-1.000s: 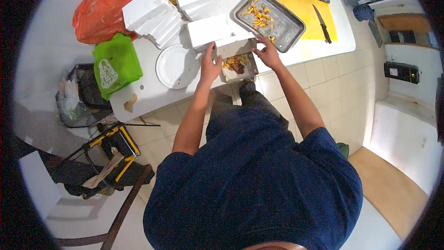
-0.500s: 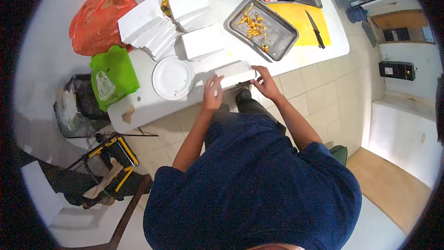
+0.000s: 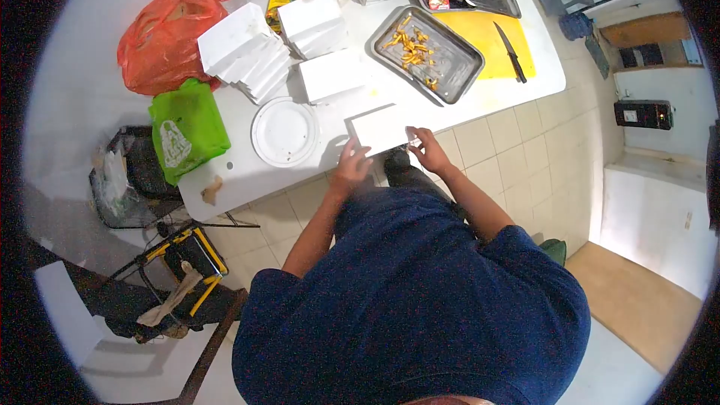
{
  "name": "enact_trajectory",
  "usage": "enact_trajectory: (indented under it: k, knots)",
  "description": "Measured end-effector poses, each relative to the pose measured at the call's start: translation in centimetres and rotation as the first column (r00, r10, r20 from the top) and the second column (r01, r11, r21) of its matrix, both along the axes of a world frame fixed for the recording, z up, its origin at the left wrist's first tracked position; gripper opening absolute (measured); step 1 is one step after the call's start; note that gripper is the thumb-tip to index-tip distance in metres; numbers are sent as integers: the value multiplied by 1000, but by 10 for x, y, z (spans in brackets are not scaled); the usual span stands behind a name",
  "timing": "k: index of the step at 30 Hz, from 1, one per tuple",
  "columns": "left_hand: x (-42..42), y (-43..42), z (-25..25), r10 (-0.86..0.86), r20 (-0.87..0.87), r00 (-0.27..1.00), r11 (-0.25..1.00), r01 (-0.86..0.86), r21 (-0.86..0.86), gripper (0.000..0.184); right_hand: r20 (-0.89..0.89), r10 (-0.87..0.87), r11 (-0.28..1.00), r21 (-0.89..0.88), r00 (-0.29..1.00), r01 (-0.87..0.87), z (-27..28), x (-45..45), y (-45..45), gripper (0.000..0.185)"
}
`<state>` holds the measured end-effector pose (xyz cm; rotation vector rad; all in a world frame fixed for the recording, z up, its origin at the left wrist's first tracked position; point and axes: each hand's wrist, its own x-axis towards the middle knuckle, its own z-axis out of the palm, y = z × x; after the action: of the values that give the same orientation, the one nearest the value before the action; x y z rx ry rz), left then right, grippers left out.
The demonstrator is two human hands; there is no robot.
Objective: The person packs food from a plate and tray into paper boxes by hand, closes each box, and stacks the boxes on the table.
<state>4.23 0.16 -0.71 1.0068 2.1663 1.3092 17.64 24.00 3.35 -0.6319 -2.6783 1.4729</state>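
Observation:
A white cardboard box [image 3: 381, 130] lies at the near edge of the table, its lid side facing up and looking closed. My left hand [image 3: 352, 166] grips its near left corner, thumb and fingers against the side. At the right end, my right hand [image 3: 430, 151] pinches the corner, fingers bent. A round white plate [image 3: 283, 151] with a few crumbs sits left of the box. Just behind is another white box [image 3: 330, 76]. A metal tray [image 3: 459, 79] holding cut yellow-brown food strips [image 3: 412, 46] stands farther right.
Stacked white boxes [image 3: 244, 49] stand at the back left, near a red plastic bag [image 3: 169, 37] and a green bag [image 3: 189, 129]. A black-handled knife [image 3: 511, 54] lies on a yellow cutting board [image 3: 491, 37] at the right. Below the table's left end is a dark bin [image 3: 135, 176].
The box's top now lies flatter and shows more broadly. My left hand has moved down to its near left corner; my right hand has shifted slightly lower.

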Motion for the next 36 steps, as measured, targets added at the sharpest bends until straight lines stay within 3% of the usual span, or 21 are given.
enact_trajectory:
  k: [2,5,8,11,14,17,20,24,27,30,31,33,36]
  knots:
    - [1,2,-9,22,87,996,999,-23,21,31,-30,1,999,-33,1000,-2,-2,3,-1,51]
    - [-5,2,-21,-39,-74,996,999,38,-10,29,9,0,999,34,1000,-1,-18,4,2,51]
    - [-11,4,-14,-72,98,993,997,71,19,29,41,-14,999,-29,999,15,-13,-2,2,43]
    - [-8,5,-19,59,-17,998,994,-57,95,37,73,-28,995,-91,997,35,-17,-13,5,32]
    - [4,13,-38,318,395,862,906,-399,142,47,116,-164,969,-166,980,182,-30,-19,4,30]
    - [1,7,-58,348,518,781,896,-439,60,53,163,-236,946,-186,958,264,-39,-20,-2,31]
    - [-7,6,-71,305,431,850,939,-343,11,55,239,-327,818,-414,914,400,-37,-19,-10,36]
    - [-13,-9,-46,302,699,648,933,-353,-76,56,355,-315,465,-750,880,470,-23,-17,-10,35]
    - [-16,-23,-38,301,782,546,924,-368,-99,59,382,-280,341,-818,881,463,-12,-14,-17,32]
    - [-19,-42,-18,161,693,703,979,-204,-20,69,406,-216,294,-840,888,456,-9,-17,-29,31]
    - [-17,-47,-14,109,701,704,977,-207,56,72,395,-202,250,-864,896,437,-7,-20,-33,30]
    - [-14,-57,-7,10,704,710,955,-215,203,78,322,-125,299,-889,938,345,-2,-30,-37,28]
    - [-17,-57,17,63,655,753,917,-302,260,86,232,-8,359,-907,973,220,18,-57,-35,26]
